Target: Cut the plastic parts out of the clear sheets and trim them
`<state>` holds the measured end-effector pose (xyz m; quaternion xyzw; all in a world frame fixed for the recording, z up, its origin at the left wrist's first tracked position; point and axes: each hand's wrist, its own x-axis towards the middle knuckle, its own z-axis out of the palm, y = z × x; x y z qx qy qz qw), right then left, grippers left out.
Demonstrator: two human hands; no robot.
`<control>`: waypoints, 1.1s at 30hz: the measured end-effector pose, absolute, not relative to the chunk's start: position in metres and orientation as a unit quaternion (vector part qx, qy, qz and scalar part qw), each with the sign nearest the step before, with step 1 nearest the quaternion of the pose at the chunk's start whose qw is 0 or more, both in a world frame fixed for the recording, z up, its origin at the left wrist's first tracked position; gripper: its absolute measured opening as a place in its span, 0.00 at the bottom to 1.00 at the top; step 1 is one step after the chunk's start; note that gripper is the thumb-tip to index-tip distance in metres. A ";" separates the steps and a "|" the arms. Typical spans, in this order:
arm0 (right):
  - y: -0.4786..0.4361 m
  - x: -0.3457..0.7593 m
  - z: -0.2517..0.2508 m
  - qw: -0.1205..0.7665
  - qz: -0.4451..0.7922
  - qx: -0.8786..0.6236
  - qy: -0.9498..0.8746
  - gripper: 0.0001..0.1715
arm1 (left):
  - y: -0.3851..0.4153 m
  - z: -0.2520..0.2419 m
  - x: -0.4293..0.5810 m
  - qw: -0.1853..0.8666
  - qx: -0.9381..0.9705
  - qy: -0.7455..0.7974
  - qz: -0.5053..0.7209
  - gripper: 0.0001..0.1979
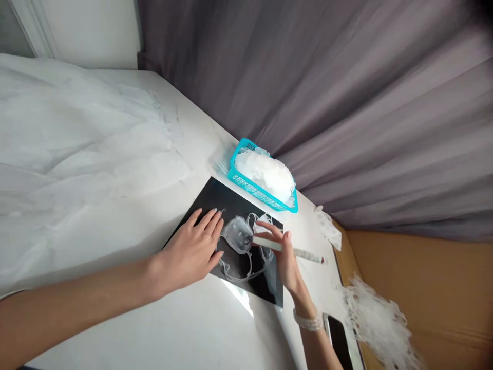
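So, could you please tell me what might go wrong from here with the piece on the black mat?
1. The left hand only presses flat on one side of the black mat. If the mat slides on the glossy table, the translucent piece could shift under the white stick tool held by the right hand.
2. The phone lies near the table's edge beside the right wrist, so a backward arm movement might knock it off.

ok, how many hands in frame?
2. The left hand lies flat on the black mat, beside the clear plastic piece. The right hand grips a white stick over that piece. No other person's hands show.
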<state>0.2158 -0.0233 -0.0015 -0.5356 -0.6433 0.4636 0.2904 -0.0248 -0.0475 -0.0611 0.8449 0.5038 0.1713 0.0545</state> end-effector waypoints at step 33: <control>0.023 0.156 -0.032 0.386 0.338 -0.475 -0.715 0.21 | -0.042 -0.056 -0.026 -0.082 0.859 0.480 0.156 0.29</control>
